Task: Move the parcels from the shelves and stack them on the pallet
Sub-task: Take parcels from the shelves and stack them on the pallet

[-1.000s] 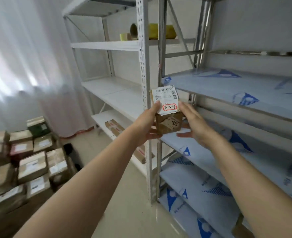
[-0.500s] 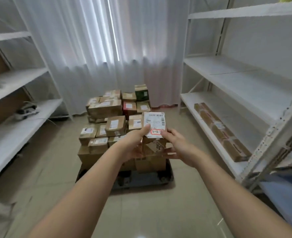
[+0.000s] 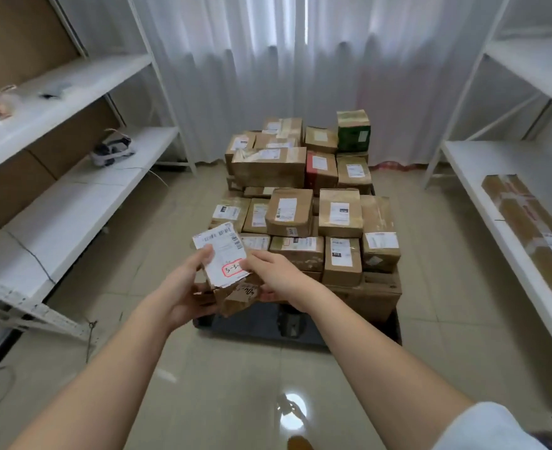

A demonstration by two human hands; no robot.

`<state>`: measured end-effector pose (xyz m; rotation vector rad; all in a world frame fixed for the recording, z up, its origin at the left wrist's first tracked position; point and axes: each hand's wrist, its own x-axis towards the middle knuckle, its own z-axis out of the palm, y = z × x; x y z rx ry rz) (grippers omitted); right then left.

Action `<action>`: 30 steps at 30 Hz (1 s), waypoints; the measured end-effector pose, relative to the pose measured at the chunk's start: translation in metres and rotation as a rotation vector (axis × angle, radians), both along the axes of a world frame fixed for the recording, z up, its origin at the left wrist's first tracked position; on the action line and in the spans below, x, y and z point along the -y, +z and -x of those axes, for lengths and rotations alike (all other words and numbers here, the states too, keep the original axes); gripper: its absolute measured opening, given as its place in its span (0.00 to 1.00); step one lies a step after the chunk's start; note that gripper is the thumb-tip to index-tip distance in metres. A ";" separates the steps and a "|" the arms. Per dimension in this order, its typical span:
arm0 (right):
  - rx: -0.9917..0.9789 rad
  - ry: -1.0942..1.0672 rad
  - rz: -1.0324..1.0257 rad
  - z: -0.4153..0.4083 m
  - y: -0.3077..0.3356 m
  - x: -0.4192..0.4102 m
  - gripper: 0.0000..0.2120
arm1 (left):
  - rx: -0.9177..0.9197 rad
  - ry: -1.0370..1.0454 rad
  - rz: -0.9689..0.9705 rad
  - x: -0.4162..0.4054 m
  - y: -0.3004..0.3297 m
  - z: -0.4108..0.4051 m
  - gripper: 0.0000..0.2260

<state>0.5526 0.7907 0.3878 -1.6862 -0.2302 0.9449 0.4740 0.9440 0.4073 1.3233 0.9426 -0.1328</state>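
Both hands carry a small brown cardboard parcel [image 3: 239,295] with a large white shipping label [image 3: 224,254] marked in red. My left hand [image 3: 183,287] grips its left side, thumb on the label. My right hand [image 3: 274,277] grips its right side, fingers curled under. The parcel hangs in front of the near edge of the dark pallet [image 3: 251,323], which is piled with several taped brown parcels [image 3: 289,212], a red one [image 3: 320,168] and a green one [image 3: 353,130].
White shelf racks flank the aisle, left [image 3: 57,219] and right [image 3: 501,228]. A long taped parcel [image 3: 527,222] lies on the right lower shelf. Small items and a cable sit on the left shelves. White curtains hang behind the pallet. Tiled floor lies between me and the pallet.
I have turned from the blue-lined shelves to face the pallet and come closer to it. Both hands have kept hold of the small parcel, which is tilted more now.
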 end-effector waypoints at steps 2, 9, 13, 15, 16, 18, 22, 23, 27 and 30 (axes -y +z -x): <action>-0.026 0.088 -0.003 -0.021 -0.006 -0.036 0.16 | -0.006 0.098 -0.002 -0.038 -0.006 -0.018 0.16; -0.102 0.298 0.032 -0.061 -0.029 -0.157 0.15 | -0.078 0.246 0.032 -0.158 -0.040 -0.043 0.21; -0.152 0.310 0.111 -0.078 -0.051 -0.208 0.17 | -0.087 0.234 0.027 -0.214 -0.062 -0.065 0.20; -0.195 0.264 0.167 -0.087 -0.062 -0.228 0.27 | -0.088 0.242 0.030 -0.242 -0.075 -0.078 0.19; -0.220 0.237 0.186 -0.091 -0.068 -0.238 0.31 | -0.093 0.247 0.030 -0.256 -0.081 -0.084 0.18; -0.277 0.177 0.183 -0.095 -0.080 -0.261 0.32 | -0.123 0.236 0.039 -0.286 -0.090 -0.097 0.19; -0.421 0.098 0.124 -0.100 -0.101 -0.308 0.19 | -0.158 0.177 0.016 -0.335 -0.108 -0.118 0.20; -0.434 0.061 0.105 -0.102 -0.106 -0.318 0.16 | -0.162 0.156 0.016 -0.344 -0.114 -0.125 0.20; -0.418 -0.102 0.122 -0.112 -0.127 -0.338 0.12 | -0.181 0.097 0.066 -0.358 -0.140 -0.157 0.20; -0.416 -0.162 0.190 -0.130 -0.150 -0.340 0.13 | -0.213 0.115 0.107 -0.355 -0.167 -0.184 0.22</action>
